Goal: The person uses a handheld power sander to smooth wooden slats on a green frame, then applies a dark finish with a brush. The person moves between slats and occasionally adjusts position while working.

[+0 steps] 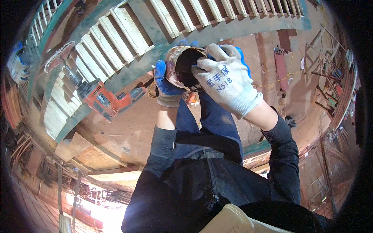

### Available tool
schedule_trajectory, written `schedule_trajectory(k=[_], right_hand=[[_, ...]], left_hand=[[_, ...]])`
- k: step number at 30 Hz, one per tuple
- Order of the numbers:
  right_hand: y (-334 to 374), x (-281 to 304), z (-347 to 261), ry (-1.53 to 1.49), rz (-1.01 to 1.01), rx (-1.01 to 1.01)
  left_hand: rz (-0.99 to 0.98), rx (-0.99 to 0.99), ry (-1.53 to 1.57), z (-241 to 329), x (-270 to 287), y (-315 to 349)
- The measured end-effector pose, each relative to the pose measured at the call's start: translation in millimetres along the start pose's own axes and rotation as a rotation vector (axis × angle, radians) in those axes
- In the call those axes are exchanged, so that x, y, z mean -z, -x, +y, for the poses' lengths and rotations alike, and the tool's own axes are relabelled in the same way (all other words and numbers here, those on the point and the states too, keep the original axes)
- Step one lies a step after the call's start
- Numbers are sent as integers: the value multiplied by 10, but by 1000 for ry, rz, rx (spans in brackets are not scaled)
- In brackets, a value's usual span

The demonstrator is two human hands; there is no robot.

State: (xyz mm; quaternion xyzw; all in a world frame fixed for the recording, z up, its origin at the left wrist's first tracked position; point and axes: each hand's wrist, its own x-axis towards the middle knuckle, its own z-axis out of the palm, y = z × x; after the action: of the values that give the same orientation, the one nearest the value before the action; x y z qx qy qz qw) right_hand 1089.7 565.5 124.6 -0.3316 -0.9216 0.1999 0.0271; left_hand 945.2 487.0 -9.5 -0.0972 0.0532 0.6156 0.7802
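A round, open-mouthed container [179, 72] with a smeared, stained wall and a dark inside is held up in front of me, its mouth tilted toward me. My left hand [168, 82], in a white and blue work glove, wraps round its left side, and blue fingertips show behind its far rim. Over the right part of the mouth, my right hand [227, 75], in a matching glove, has its fingers curled at the rim and partly inside. What those fingers pinch, if anything, is hidden.
A red power drill [103, 100] rests at the left on a green frame [165, 46] with white slats [128, 29]. Farther right on the brown floor are a red cylinder [280, 70] and a yellow cord [272, 82]. Another white and blue glove [18, 69] shows at the far left.
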Motion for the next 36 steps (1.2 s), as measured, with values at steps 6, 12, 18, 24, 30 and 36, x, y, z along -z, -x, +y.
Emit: schedule_trajectory(k=[6,12,18,24,30,36], right_hand=[[41,-97,34,-2,58,-89],[158,-182,32,-112,30,-102],[205,-149,74,-50,134,-147],[284,-151,102,-162,107,-173],[418,-193,336,-603,71,-353],[539,-118,532,-1164,10,-524]], left_hand=[[217,-72,-348,-77,-105,12],[173,-91,-360,-75,-25,83],[182,-104,-445,-182,-142,21],[191,-94,-466,-202,-135,11],[284,-125,-602,-224,-88,6],[231,-145,-453,-184,-38,14]])
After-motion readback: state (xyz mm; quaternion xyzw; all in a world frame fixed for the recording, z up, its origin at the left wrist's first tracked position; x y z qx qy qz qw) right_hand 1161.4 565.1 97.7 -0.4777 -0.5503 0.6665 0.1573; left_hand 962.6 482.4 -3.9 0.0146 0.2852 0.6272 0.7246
